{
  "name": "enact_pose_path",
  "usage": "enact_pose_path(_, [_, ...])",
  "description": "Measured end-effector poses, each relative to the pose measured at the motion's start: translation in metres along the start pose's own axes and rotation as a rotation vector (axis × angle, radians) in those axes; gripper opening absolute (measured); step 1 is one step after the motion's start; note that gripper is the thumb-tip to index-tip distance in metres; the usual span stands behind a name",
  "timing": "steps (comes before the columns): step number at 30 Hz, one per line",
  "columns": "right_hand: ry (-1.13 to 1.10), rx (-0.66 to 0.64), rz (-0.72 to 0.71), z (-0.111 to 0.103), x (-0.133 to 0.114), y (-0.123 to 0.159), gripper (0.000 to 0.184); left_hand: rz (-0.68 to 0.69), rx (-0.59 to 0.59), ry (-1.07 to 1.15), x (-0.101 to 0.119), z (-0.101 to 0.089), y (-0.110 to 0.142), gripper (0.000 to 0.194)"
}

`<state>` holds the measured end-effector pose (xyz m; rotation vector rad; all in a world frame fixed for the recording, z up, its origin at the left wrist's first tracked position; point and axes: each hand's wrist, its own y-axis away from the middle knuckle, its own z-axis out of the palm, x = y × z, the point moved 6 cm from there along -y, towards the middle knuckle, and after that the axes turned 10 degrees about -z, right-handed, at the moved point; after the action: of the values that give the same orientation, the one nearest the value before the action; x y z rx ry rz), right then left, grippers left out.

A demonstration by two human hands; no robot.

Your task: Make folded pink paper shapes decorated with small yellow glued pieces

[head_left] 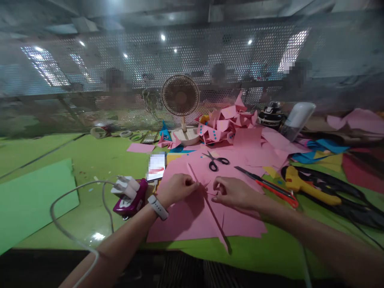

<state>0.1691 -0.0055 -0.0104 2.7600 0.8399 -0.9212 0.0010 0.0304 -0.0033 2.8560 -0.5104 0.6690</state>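
While both hands bend over it, a pink paper strip point(213, 216) lies slantwise across a pink sheet point(177, 224).
Head view: its long axis runs from far left to near right, the near end pointing toward the person past the sheet's edge, over the green table point(192, 252); the left hand's point(178, 188) gathered fingertips touch it, though I cannot tell whether they pinch; the right hand point(235, 192) curls just beside it, whether gripping anything I cannot tell.
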Motion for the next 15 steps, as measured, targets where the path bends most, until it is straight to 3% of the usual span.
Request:
enact_pose_path(4, [-0.018,0.032,-0.105,0.003,-0.003,0.0,0.018,-0.003,-0.026,0.062,0.002,0.0,0.002,0.048])
enact_pose_path(9, [0.041,0.147,-0.118,0.002,-0.003,0.0,0.018,-0.204,-0.178,0.25,-0.009,0.006,0.004,0.06])
enact_pose_path(11, [0.116,0.231,-0.115,0.0,-0.006,0.002,0.018,-0.232,-0.209,0.397,-0.006,0.009,0.005,0.06])
enact_pose_path(15, [0.273,0.44,-0.202,-0.007,-0.02,0.01,0.017,-0.163,-0.248,0.877,0.013,0.017,0.007,0.045])
